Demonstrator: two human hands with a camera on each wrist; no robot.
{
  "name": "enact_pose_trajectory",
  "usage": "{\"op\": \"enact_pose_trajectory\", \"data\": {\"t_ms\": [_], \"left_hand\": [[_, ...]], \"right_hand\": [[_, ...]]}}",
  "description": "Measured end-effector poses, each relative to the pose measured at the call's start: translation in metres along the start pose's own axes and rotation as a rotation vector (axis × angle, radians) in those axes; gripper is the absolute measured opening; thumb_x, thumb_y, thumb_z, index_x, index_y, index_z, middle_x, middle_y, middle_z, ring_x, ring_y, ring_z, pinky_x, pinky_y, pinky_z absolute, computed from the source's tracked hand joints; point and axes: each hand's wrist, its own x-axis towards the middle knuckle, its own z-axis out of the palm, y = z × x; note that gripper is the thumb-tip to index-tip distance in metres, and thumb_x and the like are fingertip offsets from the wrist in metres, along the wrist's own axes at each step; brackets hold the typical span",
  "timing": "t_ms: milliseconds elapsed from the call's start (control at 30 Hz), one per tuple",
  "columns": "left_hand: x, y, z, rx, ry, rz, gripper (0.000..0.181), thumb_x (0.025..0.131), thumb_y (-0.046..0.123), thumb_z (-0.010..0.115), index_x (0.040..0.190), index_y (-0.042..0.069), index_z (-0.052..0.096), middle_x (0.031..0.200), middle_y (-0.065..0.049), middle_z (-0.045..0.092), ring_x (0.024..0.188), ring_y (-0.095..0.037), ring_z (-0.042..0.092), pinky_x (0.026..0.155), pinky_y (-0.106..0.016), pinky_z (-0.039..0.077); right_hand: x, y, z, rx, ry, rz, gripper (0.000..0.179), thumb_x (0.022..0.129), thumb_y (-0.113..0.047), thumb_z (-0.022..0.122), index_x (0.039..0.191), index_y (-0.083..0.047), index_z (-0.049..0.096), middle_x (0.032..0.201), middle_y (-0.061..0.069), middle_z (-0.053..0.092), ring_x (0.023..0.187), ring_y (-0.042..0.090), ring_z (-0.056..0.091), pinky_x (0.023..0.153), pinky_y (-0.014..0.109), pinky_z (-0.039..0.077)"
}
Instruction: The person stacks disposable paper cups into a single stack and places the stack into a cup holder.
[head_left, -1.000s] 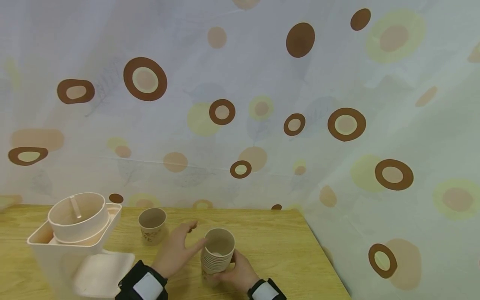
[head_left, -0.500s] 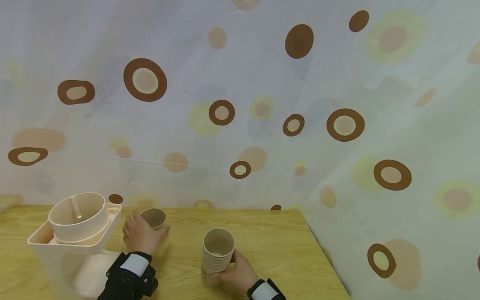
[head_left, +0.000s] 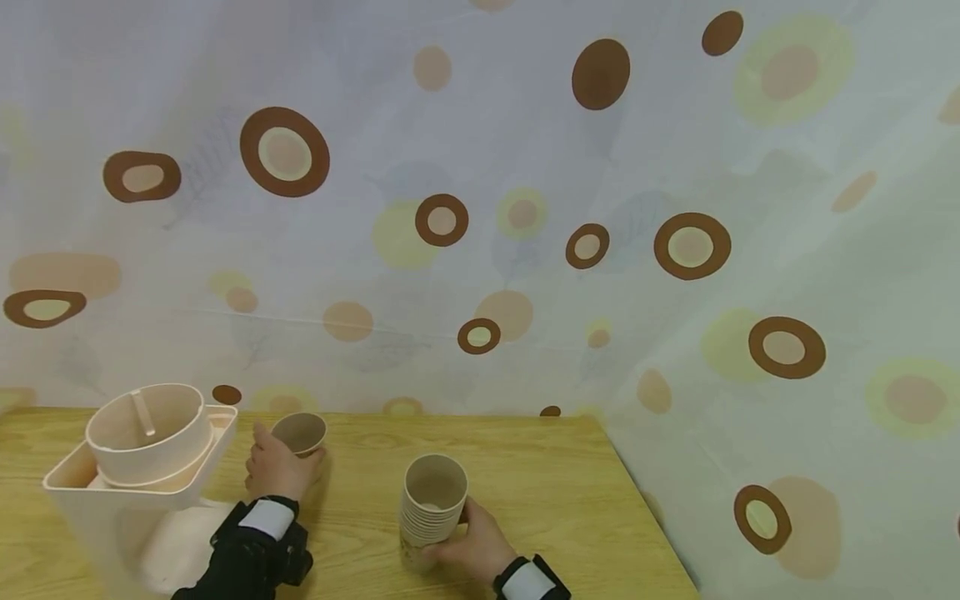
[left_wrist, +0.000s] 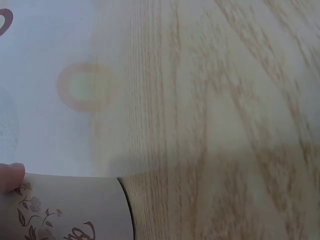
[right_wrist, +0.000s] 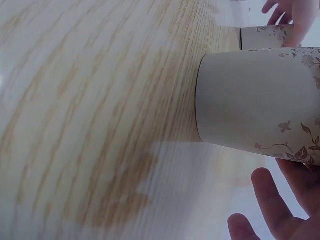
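Note:
At the back left of the table, my left hand [head_left: 279, 468] holds a single paper cup [head_left: 300, 432], thumb on its right side and fingers round its left. The left wrist view shows that cup's flower-printed wall [left_wrist: 75, 205] and one fingertip [left_wrist: 11, 177] on it; the base is at the table. My right hand [head_left: 476, 543] grips the lower part of an upright stack of nested paper cups [head_left: 429, 521] nearer the front. In the right wrist view, the bottom cup [right_wrist: 250, 100] stands on the wood, with curled fingers [right_wrist: 270, 197] behind it.
A white plastic appliance [head_left: 112, 517] with a round open container [head_left: 146, 433] on top stands at the left, close to my left forearm. The wooden table [head_left: 540, 475] ends at a patterned cloth [head_left: 525, 167] behind and to the right.
My left hand has left the stack's rim, moved to the back left and taken hold of the single cup. The right hand stays on the stack.

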Motion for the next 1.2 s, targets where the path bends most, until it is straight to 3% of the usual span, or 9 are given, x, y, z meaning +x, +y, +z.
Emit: {"op": "enact_pose_trajectory", "data": {"t_ms": [200,533,700,1200], "left_hand": [[-0.001,0.002,0.0,-0.031,0.006,-0.007,0.083,0.077,0.023,0.071,0.13,-0.018,0.022,0.122,-0.042,0.037,0.108,-0.058,0.042,0.086,-0.065,0.04],[-0.015,0.023,-0.012,-0.238,-0.099,0.117,0.078,0.077,0.015,0.071,0.129,-0.017,0.022,0.127,-0.038,0.033,0.116,-0.051,0.04,0.097,-0.059,0.038],[-0.022,0.035,-0.017,-0.251,-0.135,0.175,0.08,0.077,0.017,0.073,0.131,-0.015,0.024,0.128,-0.035,0.037,0.118,-0.048,0.042,0.096,-0.057,0.04],[-0.033,0.052,-0.029,-0.255,-0.19,0.24,0.079,0.079,0.027,0.074,0.134,-0.006,0.029,0.131,-0.027,0.043,0.119,-0.041,0.046,0.093,-0.053,0.044]], "right_hand": [[0.0,0.0,0.0,-0.014,0.005,-0.009,0.06,0.07,-0.013,0.082,0.121,-0.001,0.053,0.106,0.008,0.061,0.098,0.02,0.053,0.085,0.046,0.044],[0.001,-0.001,0.001,-0.03,0.021,-0.014,0.059,0.068,-0.012,0.082,0.119,-0.002,0.054,0.104,0.008,0.062,0.097,0.02,0.053,0.085,0.047,0.044],[0.001,0.0,0.001,-0.029,0.026,-0.005,0.059,0.068,-0.012,0.082,0.119,-0.002,0.054,0.105,0.008,0.062,0.098,0.021,0.054,0.085,0.048,0.044],[0.002,0.0,0.002,-0.012,0.018,0.004,0.06,0.069,-0.011,0.082,0.121,-0.002,0.053,0.107,0.008,0.062,0.098,0.021,0.054,0.085,0.048,0.045]]}}
